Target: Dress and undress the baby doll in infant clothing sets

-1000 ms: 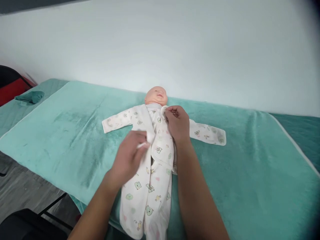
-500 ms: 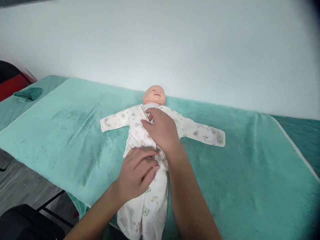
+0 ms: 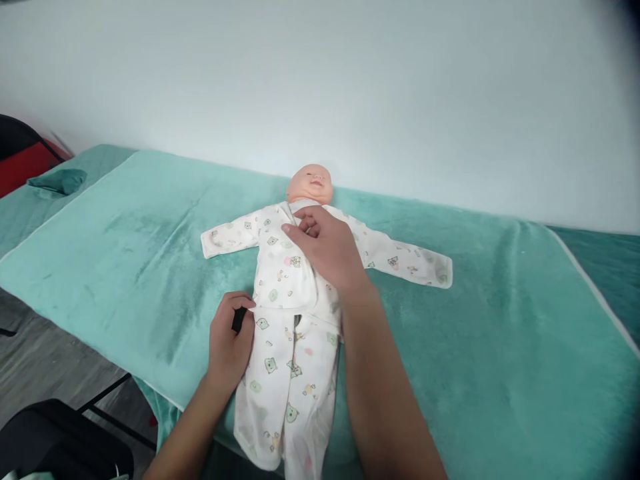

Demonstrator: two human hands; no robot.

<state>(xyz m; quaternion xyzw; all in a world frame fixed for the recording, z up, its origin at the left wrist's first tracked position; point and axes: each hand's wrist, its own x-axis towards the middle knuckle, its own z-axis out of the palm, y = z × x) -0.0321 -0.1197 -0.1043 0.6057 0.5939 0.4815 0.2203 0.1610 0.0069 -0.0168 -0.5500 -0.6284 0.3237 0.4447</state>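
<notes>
A baby doll [image 3: 310, 183] lies on its back, arms spread, in a white printed baby shirt [image 3: 283, 270] and matching pants [image 3: 270, 387]. At the left end of the shirt's lower hem, my left hand [image 3: 230, 343] pinches the cloth between thumb and fingertips. My right hand [image 3: 327, 243] rests over the chest near the neckline, its fingers bent and the thumb apart from the index finger. It touches the shirt's overlapping front edge and covers part of it. The shirt's sleeves lie flat to both sides; no doll hands show at the cuffs.
A green plush cloth [image 3: 480, 347] covers the table, with a white wall [image 3: 350, 87] along its back edge. A small folded green piece [image 3: 57, 181] lies at the far left. A black chair [image 3: 65, 443] stands at the lower left.
My left hand has moved left and down from over the doll's belly to the shirt's side hem. My right hand stays on the chest, its fingers slightly more curled.
</notes>
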